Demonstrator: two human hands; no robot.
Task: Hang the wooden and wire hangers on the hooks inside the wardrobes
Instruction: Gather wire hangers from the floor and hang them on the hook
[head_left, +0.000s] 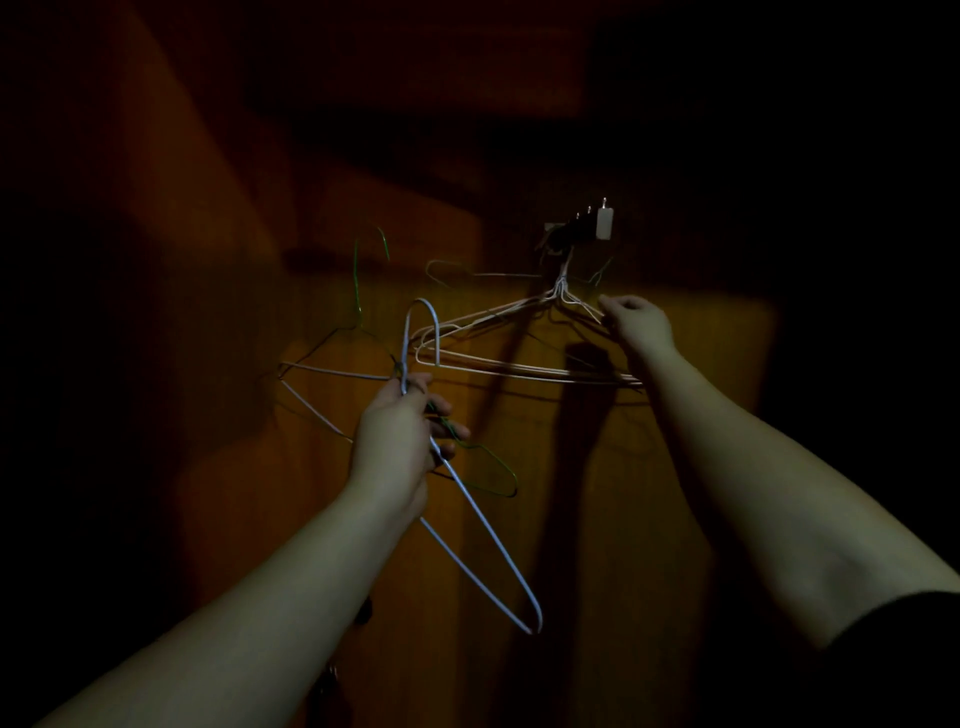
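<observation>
Now the left hand (400, 441) grips the white wire hanger (483, 540) and a green hanger (488, 467) at the necks. The right hand (636, 319) pinches the hung hangers (519, 364) under the hook rack (584, 226). Steady these w/ the right, then lift one hanger onto a free hook.
</observation>
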